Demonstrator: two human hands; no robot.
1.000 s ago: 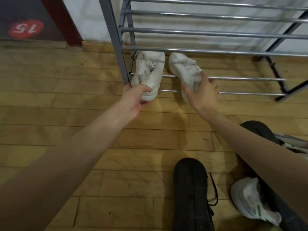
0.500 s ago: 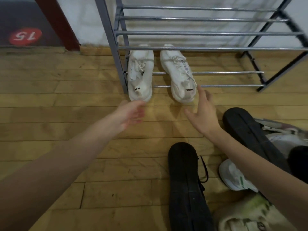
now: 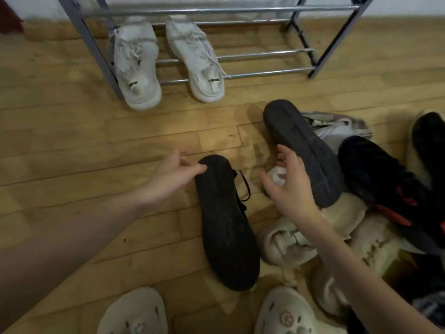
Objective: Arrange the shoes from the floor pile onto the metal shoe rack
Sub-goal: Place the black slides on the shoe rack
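Rack (image 3: pixel 240 74): white pair (image 3: pixel 137 68) set on lowest bars, left end.
Left hand (image 3: pixel 173 177): fingers loose, touching black shoe (image 3: pixel 226 225), sole-up before rack.
Right hand (image 3: pixel 291 186): spread wide, against second sole (image 3: pixel 303 150).
Pile (image 3: pixel 361 225): heaped right of black shoe.
Clogs (image 3: pixel 134 314): nearest edge.

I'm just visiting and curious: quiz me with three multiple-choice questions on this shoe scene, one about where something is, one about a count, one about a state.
1. Where do the white sneakers sit?
A. On the rack's lowest bars, at its left end
B. In the floor pile
C. On the rack's top shelf

2. How many shoes are on the metal shoe rack?
A. None
B. Two
C. Four

3. How does the black shoe nearest the left hand lie?
A. Upright, laces up
B. Sole up on the floor
C. Lifted in a closed grip

Answers:
1 A: both rest across the low bars beside the left post.
2 B: only the white pair is on it.
3 B: its dark tread faces up, with the left fingertips at its tip.
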